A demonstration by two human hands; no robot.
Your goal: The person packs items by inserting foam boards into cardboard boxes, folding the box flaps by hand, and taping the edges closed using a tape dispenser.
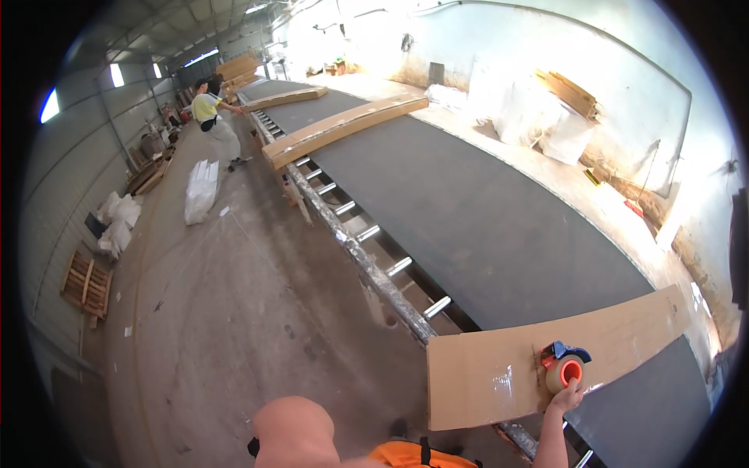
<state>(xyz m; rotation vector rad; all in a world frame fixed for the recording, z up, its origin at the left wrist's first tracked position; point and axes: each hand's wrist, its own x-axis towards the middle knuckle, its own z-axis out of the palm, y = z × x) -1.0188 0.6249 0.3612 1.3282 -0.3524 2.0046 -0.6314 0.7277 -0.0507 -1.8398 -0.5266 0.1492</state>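
My right hand [567, 397] is closed on a blue and red tape dispenser [565, 366], fingers close to the orange core of its tape roll. The dispenser is over a long flat cardboard box [476, 374] that lies across the conveyor; I cannot tell whether it touches the cardboard. A shiny patch shows on the box's top, left of the dispenser. At the lower edge a bent part of my left arm [292, 425] shows, but the left hand is out of view.
A dark belt [468, 210] with metal rollers [400, 266] along its left side runs into the distance. Another long box [347, 129] crosses it farther off. A person in a yellow top [206, 108] stands left of the line. White wrapped bundles [201, 191] and a wooden pallet [87, 282] are left.
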